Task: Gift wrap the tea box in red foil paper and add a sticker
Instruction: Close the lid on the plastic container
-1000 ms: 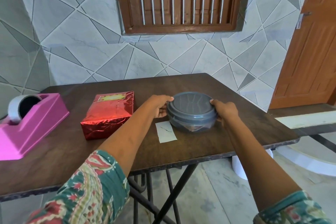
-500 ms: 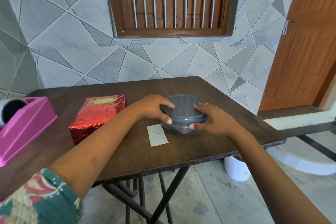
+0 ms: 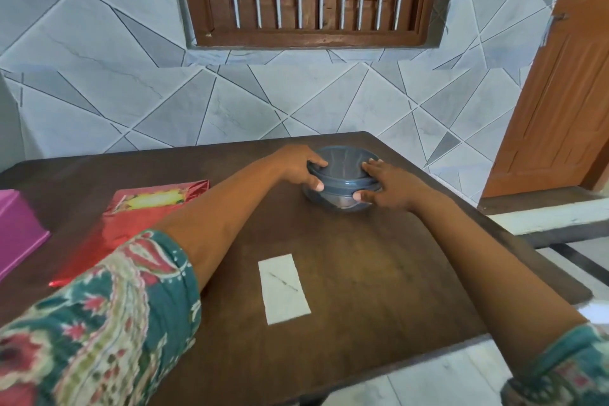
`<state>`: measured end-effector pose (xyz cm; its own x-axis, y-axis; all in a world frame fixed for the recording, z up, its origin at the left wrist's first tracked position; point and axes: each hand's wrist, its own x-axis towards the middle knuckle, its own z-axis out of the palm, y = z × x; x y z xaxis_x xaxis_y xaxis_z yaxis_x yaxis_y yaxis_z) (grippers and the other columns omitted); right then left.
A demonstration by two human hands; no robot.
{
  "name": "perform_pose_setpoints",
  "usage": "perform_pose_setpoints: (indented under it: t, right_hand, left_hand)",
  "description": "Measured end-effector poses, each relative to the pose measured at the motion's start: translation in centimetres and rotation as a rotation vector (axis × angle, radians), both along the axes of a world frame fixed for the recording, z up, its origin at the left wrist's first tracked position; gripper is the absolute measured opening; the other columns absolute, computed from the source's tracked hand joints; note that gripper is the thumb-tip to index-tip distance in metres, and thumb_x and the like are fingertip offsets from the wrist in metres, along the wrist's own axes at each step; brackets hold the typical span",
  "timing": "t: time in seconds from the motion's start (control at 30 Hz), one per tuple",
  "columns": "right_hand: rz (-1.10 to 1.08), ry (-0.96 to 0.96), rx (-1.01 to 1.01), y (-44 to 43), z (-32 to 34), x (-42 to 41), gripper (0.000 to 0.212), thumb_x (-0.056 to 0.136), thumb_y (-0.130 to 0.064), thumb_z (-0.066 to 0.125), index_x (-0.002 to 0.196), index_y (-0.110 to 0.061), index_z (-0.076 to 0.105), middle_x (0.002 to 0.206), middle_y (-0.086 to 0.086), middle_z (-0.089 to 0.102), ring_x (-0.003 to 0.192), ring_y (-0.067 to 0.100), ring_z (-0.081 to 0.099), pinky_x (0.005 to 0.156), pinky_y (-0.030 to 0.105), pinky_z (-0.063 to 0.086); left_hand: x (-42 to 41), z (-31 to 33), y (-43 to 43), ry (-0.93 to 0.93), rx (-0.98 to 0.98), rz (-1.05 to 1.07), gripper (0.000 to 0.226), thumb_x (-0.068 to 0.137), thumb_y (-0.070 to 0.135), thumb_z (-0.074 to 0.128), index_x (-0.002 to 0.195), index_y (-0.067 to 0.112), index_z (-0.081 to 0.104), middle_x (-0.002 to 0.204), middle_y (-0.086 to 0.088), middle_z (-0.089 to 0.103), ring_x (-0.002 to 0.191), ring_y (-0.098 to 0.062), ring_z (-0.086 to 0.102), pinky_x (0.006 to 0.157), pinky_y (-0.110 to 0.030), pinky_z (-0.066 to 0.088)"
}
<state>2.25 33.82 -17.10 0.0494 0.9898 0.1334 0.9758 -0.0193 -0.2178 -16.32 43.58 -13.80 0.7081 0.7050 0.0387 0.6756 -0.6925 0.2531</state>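
The tea box wrapped in red foil (image 3: pixel 131 227) lies on the left of the dark wooden table (image 3: pixel 362 290), a yellow sticker (image 3: pixel 155 200) on its top; my left forearm hides part of it. A round grey lidded container (image 3: pixel 342 180) stands at the far middle of the table. My left hand (image 3: pixel 301 170) grips its left side, thumb on the wall and fingers over the lid rim. My right hand (image 3: pixel 384 186) grips its right side, fingers laid over the lid and thumb on the wall.
A white slip of paper (image 3: pixel 283 288) lies near the front of the table. A pink tape dispenser (image 3: pixel 18 231) sits at the left edge. The tiled wall with a wooden window stands behind, and an orange door (image 3: pixel 553 92) is at the right.
Both hands have shifted from the container's sides onto its lid rim and pushed it farther from the paper slip, toward the back of the table. The view has tilted down and closer.
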Motion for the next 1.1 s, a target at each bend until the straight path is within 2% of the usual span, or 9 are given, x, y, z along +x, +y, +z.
perform_pose_setpoints:
  t: [0.2,0.3,0.57,0.73,0.8,0.87,0.93,1.03,1.1]
  right_hand:
    - [-0.044,-0.018,-0.022,6.3,0.0,2.9,0.07,0.094,-0.038,0.05,0.148,-0.008,0.016,0.157,0.007,0.012,0.145,0.02,0.007,0.114,0.034,0.014]
    - [-0.071,-0.019,-0.048,9.1,-0.3,4.6,0.072,0.096,-0.038,0.045,0.149,-0.006,0.008,0.158,0.01,0.004,0.146,0.022,0.0,0.116,0.035,0.008]
    - [-0.12,0.015,-0.113,13.5,-0.7,7.1,0.074,0.097,-0.036,0.042,0.149,-0.005,0.0,0.157,0.012,-0.007,0.145,0.024,-0.01,0.118,0.037,0.0]
    - [-0.172,-0.022,-0.08,12.6,-0.2,6.3,0.073,0.097,-0.042,0.038,0.149,-0.009,-0.002,0.158,0.011,-0.007,0.145,0.022,-0.007,0.116,0.038,0.0]
    - [-0.167,0.065,-0.005,11.4,0.6,4.5,0.072,0.098,-0.041,0.038,0.15,-0.009,0.0,0.158,0.012,-0.004,0.145,0.023,-0.004,0.116,0.038,0.001]
    - [-0.097,0.205,0.103,10.0,1.7,1.5,0.068,0.097,-0.037,0.042,0.15,-0.01,0.008,0.157,0.013,0.008,0.145,0.024,0.006,0.115,0.035,0.008]
    - [0.008,0.334,0.166,8.3,2.6,-2.0,0.062,0.096,-0.032,0.047,0.148,-0.013,0.02,0.153,0.01,0.027,0.141,0.025,0.023,0.111,0.031,0.018]
    - [0.147,0.414,0.247,6.4,3.1,-7.7,0.052,0.094,-0.03,0.052,0.142,-0.016,0.038,0.141,0.004,0.047,0.132,0.021,0.041,0.105,0.024,0.028]
    - [0.247,0.465,0.28,5.6,3.3,-12.4,0.048,0.092,-0.027,0.055,0.138,-0.016,0.045,0.137,0.002,0.052,0.128,0.014,0.045,0.096,0.011,0.027]
  left_hand:
    - [3.7,0.1,6.7,-0.01,-0.009,0.01,0.064,0.08,0.03,0.072,0.138,0.02,0.047,0.146,-0.002,0.041,0.132,-0.02,0.04,0.105,-0.026,0.029]
    - [5.5,-0.2,9.5,-0.033,-0.021,-0.001,0.064,0.083,0.031,0.069,0.14,0.021,0.043,0.149,-0.003,0.037,0.134,-0.021,0.036,0.105,-0.025,0.026]
    - [8.2,-2.9,14.1,-0.139,-0.089,0.006,0.062,0.09,0.029,0.059,0.145,0.026,0.031,0.157,-0.003,0.014,0.144,-0.02,0.017,0.114,-0.029,0.013]
    - [7.3,-2.7,12.3,-0.119,-0.1,-0.015,0.071,0.093,0.032,0.054,0.15,0.028,0.01,0.159,-0.001,-0.004,0.145,-0.019,0.009,0.116,-0.032,0.013]
    - [6.1,-1.5,10.6,-0.254,-0.094,0.008,0.069,0.094,0.03,0.054,0.15,0.026,0.014,0.159,-0.001,0.003,0.145,-0.017,0.009,0.113,-0.027,0.013]
    - [3.7,0.2,9.1,-0.345,-0.015,0.054,0.052,0.093,0.028,0.055,0.142,0.022,0.039,0.152,-0.001,0.032,0.139,-0.017,0.029,0.108,-0.023,0.023]
    - [0.1,1.7,7.3,-0.326,0.152,0.126,0.032,0.091,0.028,0.056,0.121,0.022,0.062,0.132,0.001,0.057,0.123,-0.018,0.049,0.098,-0.026,0.037]
    - [-6.7,2.7,3.9,-0.363,0.305,0.229,0.02,0.089,0.03,0.056,0.104,0.026,0.069,0.114,0.007,0.066,0.109,-0.015,0.057,0.088,-0.028,0.045]
    - [-11.8,2.9,1.7,-0.39,0.339,0.293,0.017,0.087,0.031,0.058,0.099,0.027,0.07,0.108,0.01,0.068,0.106,-0.014,0.059,0.088,-0.03,0.046]
